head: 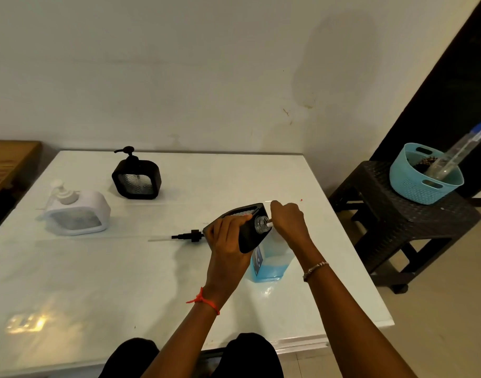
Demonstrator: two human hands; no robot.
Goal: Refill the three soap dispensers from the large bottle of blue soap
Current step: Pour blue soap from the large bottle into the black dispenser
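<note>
My left hand [225,236] grips a black soap dispenser [251,233], tilted so its open clear neck points right. My right hand [287,219] rests on top of the large bottle of blue soap [272,264], fingers curled over its pump, whose white nozzle meets the dispenser's neck. The bottle stands on the white table [124,282], partly hidden behind the dispenser. The removed black pump [186,237] with its white tube lies on the table left of my left hand. A white dispenser [75,214] and a second black dispenser [137,177] stand at the far left, pumps on.
A dark wicker stool [414,216] stands right of the table and carries a light blue basket [425,174] with a long tube leaning out of it. A wooden surface [7,162] is at the far left. The wall runs behind the table.
</note>
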